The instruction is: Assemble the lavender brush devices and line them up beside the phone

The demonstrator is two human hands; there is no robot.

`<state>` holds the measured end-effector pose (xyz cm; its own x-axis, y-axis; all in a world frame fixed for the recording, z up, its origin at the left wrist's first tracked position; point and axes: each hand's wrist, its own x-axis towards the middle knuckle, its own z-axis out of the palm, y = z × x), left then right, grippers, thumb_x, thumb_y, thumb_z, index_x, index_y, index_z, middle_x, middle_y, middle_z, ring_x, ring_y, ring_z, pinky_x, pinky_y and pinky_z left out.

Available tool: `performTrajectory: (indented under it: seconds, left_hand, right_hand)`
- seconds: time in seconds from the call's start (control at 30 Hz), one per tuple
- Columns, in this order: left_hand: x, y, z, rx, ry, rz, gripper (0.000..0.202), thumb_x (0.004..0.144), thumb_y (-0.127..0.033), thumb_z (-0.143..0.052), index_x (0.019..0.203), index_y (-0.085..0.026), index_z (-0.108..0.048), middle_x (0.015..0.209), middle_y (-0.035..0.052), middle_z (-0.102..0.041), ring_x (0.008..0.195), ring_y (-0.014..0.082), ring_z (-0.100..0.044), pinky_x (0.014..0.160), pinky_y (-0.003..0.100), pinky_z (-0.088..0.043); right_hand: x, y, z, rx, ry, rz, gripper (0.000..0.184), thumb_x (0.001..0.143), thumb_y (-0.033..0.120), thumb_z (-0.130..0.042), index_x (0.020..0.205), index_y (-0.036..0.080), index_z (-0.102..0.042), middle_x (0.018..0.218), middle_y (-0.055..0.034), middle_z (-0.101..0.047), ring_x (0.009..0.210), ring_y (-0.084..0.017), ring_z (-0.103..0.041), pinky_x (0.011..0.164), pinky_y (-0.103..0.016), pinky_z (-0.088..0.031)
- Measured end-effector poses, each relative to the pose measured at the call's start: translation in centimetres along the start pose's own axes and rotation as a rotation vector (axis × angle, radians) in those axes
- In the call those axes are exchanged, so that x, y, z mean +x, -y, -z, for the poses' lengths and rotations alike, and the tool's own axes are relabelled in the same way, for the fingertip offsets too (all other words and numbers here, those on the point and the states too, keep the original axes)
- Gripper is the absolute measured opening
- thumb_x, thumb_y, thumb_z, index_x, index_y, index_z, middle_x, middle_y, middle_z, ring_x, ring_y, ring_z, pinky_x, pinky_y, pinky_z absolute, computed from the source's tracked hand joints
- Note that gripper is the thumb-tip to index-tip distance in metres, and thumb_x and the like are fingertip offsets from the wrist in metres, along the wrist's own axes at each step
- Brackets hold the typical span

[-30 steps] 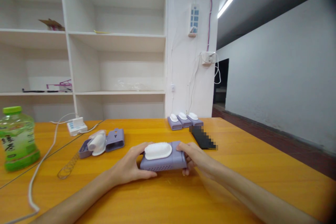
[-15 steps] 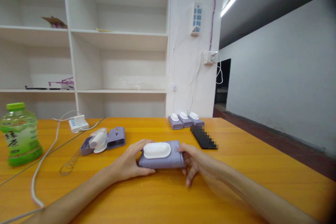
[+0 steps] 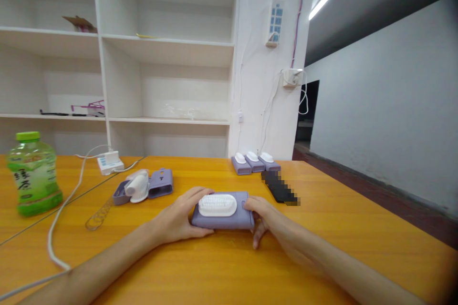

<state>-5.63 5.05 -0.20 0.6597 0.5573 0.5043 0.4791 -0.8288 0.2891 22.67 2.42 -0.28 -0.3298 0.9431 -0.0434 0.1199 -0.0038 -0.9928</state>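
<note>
A purple plastic case (image 3: pixel 222 223) with a white oval bristled pad (image 3: pixel 217 205) on its upper face is held between my two hands, low over the table. My left hand (image 3: pixel 183 214) wraps the case's left end, thumb along the near lower edge and fingers over the far side. At the right end, my right hand (image 3: pixel 266 217) grips the case with a finger by the small oval mark on top; its other fingers curl below, partly hidden. Left of the case, an open purple shell (image 3: pixel 161 183) lies beside a white part (image 3: pixel 138 187) and a thin coiled wire (image 3: pixel 99 214).
Three similar purple cases (image 3: pixel 255 166) with white tops stand in a row at the back. A black phone-like slab (image 3: pixel 281 188) lies in front of them. To the left are a green bottle (image 3: pixel 36 176), a power strip (image 3: pixel 110 163) and a white cable (image 3: pixel 53 243) across the table (image 3: pixel 200 271).
The case has tipped slightly, showing more of the white pad and less of its perforated front edge. Both hands keep their hold. The whole view has shifted a little.
</note>
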Motion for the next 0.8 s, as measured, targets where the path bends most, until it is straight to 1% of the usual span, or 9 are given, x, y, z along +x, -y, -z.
performTrajectory:
  seconds: [0.1,0.2,0.37,0.47,0.6,0.7,0.8]
  left_hand:
    - [-0.1,0.0,0.0,0.024,0.001,-0.01,0.083,0.076,-0.038,-0.081,0.146,-0.027,-0.038,0.141,0.0095,-0.052,0.13,0.0276,-0.052,0.113,0.038,-0.042]
    - [-0.2,-0.1,-0.1,0.047,-0.007,-0.021,0.083,0.077,-0.036,-0.079,0.147,-0.027,-0.036,0.141,0.0102,-0.051,0.129,0.0276,-0.052,0.112,0.037,-0.043]
    - [-0.1,-0.1,-0.3,0.056,-0.014,-0.026,0.084,0.077,-0.038,-0.079,0.149,-0.027,-0.035,0.14,0.011,-0.052,0.128,0.0284,-0.052,0.111,0.038,-0.044]
    - [0.1,-0.1,-0.2,0.044,-0.016,-0.029,0.085,0.076,-0.039,-0.08,0.148,-0.027,-0.037,0.139,0.0108,-0.053,0.127,0.0284,-0.053,0.111,0.038,-0.044]
    - [0.2,0.3,0.0,0.025,-0.051,-0.024,0.083,0.075,-0.04,-0.081,0.146,-0.027,-0.041,0.139,0.0099,-0.055,0.127,0.0287,-0.054,0.111,0.039,-0.044]
    - [0.4,0.5,0.1,0.005,-0.057,-0.017,0.082,0.074,-0.043,-0.081,0.145,-0.027,-0.043,0.139,0.0097,-0.056,0.128,0.0292,-0.054,0.112,0.04,-0.043]
    - [0.6,0.5,0.1,-0.002,-0.073,-0.023,0.082,0.073,-0.044,-0.082,0.143,-0.026,-0.045,0.139,0.0097,-0.057,0.128,0.0294,-0.054,0.112,0.04,-0.043]
  right_hand:
    - [0.4,-0.5,-0.3,-0.002,-0.055,0.018,0.034,0.078,0.046,-0.054,0.099,0.018,-0.058,0.076,-0.0007,-0.053,0.057,-0.015,-0.058,0.033,-0.022,-0.053]
    - [0.3,-0.7,-0.7,-0.014,-0.11,0.049,0.036,0.082,0.049,-0.051,0.101,0.02,-0.057,0.078,0.0004,-0.052,0.055,-0.013,-0.057,0.03,-0.019,-0.05]
    - [0.2,-0.8,-1.1,-0.033,-0.122,0.075,0.042,0.085,0.054,-0.048,0.104,0.018,-0.056,0.069,0.0049,-0.05,0.037,-0.008,-0.049,0.029,-0.017,-0.046]
    - [0.3,-0.7,-1.3,-0.041,-0.128,0.113,0.045,0.083,0.055,-0.05,0.105,0.017,-0.057,0.07,0.0053,-0.051,0.035,-0.006,-0.046,0.028,-0.017,-0.044]
    - [0.2,-0.4,-1.5,-0.048,-0.141,0.164,0.046,0.08,0.056,-0.053,0.104,0.017,-0.057,0.072,0.0058,-0.05,0.036,-0.006,-0.046,0.028,-0.018,-0.043]
    - [0.2,-0.2,-1.5,-0.054,-0.154,0.176,0.046,0.081,0.057,-0.052,0.101,0.017,-0.057,0.064,0.0076,-0.047,0.034,-0.008,-0.047,0.027,-0.019,-0.042]
    - [0.5,-0.3,-1.1,-0.065,-0.161,0.17,0.046,0.082,0.058,-0.051,0.099,0.016,-0.057,0.057,0.0087,-0.046,0.032,-0.011,-0.048,0.027,-0.021,-0.043]
